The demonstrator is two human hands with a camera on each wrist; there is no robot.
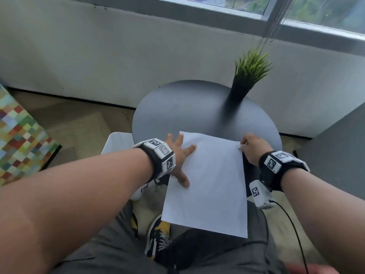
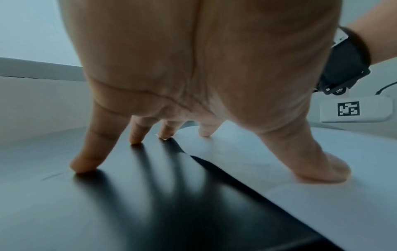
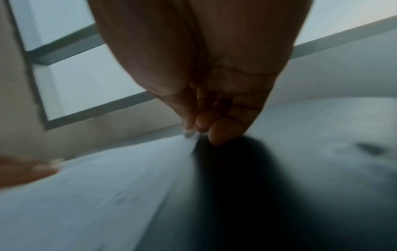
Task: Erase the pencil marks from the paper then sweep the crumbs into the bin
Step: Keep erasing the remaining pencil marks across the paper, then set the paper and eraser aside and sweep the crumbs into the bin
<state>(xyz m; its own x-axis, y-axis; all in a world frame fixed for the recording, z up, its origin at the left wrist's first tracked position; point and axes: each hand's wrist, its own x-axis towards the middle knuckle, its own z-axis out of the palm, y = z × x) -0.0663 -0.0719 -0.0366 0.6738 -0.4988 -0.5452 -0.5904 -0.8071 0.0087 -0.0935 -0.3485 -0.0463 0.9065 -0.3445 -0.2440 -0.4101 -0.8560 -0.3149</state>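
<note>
A white sheet of paper (image 1: 209,180) lies on the round dark table (image 1: 177,107), and its near half hangs over the edge above my lap. No pencil marks or crumbs show clearly on it. My left hand (image 1: 178,153) is spread flat: thumb and index finger press the paper's (image 2: 300,178) left side, the other fingers rest on the table (image 2: 128,203). My right hand (image 1: 252,147) is curled at the paper's far right corner. Its bunched fingertips (image 3: 221,130) pinch something small and white, seemingly an eraser (image 3: 189,135), against the paper (image 3: 86,195). A white bin (image 1: 116,143) stands left of the table.
A green plant in a black vase (image 1: 239,89) stands at the table's far right. A colourful checkered block (image 1: 19,139) is on the floor at left and a grey block (image 1: 335,155) at right. My legs and shoes are under the paper.
</note>
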